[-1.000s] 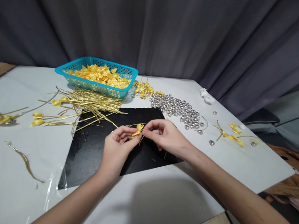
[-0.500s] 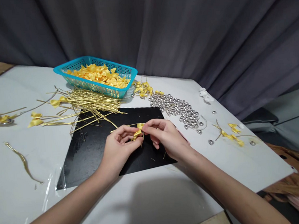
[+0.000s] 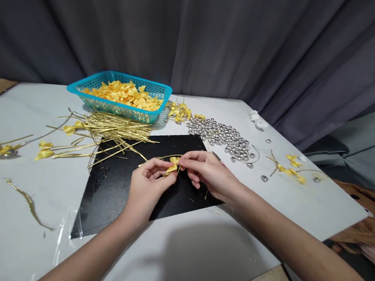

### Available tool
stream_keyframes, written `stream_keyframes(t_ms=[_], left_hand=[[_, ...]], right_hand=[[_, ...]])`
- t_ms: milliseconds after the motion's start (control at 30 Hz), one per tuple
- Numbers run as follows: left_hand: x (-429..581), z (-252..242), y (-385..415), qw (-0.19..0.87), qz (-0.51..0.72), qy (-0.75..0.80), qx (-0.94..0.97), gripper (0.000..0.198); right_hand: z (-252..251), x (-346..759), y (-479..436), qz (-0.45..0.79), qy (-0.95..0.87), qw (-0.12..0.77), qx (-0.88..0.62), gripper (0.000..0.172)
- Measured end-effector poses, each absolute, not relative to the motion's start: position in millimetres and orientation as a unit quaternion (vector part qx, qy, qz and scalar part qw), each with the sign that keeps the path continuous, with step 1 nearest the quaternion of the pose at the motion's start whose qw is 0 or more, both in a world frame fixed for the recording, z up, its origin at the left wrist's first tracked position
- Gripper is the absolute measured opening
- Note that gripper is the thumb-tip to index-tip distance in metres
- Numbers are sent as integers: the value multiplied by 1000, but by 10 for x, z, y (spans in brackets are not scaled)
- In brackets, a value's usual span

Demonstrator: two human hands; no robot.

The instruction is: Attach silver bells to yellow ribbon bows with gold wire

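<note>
Over a black board (image 3: 114,199), my left hand (image 3: 150,181) pinches a yellow ribbon bow (image 3: 173,166) between thumb and fingers. My right hand (image 3: 208,169) is closed at the bow's right side, thumb and index finger together at its edge. A thin gold wire runs behind the bow. Whether the right fingertips grip the bow or the wire is too small to tell. Behind the board lies a pile of gold twist wires (image 3: 117,127). To the right of that pile spread many silver beads (image 3: 219,133).
A teal basket (image 3: 152,116) full of yellow bows stands at the back. Wired yellow bows (image 3: 180,112) lie beside it, more (image 3: 288,171) at the right and others (image 3: 45,150) at the left. Crumpled white tissue (image 3: 258,120) sits near the right edge; a bent gold strip (image 3: 28,200) lies left.
The bow has shifted and turned slightly between my fingers, now showing more of its upper loop. Both hands have moved only a little.
</note>
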State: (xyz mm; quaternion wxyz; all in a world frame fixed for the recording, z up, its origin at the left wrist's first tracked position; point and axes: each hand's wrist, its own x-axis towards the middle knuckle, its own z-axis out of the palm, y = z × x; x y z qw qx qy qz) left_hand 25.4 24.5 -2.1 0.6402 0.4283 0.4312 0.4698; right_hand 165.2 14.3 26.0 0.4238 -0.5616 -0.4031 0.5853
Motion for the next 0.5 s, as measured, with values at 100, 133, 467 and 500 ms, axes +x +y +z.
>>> stream_keyframes(t_ms=[100,133,467,500], left_hand=[[252,-11,241,644,470,430,424,17],[254,-9,239,645,470,429,424,17],[263,-32,236,643,465,417,442,18],[260,-36,238,644,467,419,438,17]], right_hand=[[281,1696,162,608,-414,403,-545,21],[287,1702,164,607,-419,399,-544,22],[256,1650,144,514,-464,396,-604,19],[255,1642,139,505,-468,393,-609,18]])
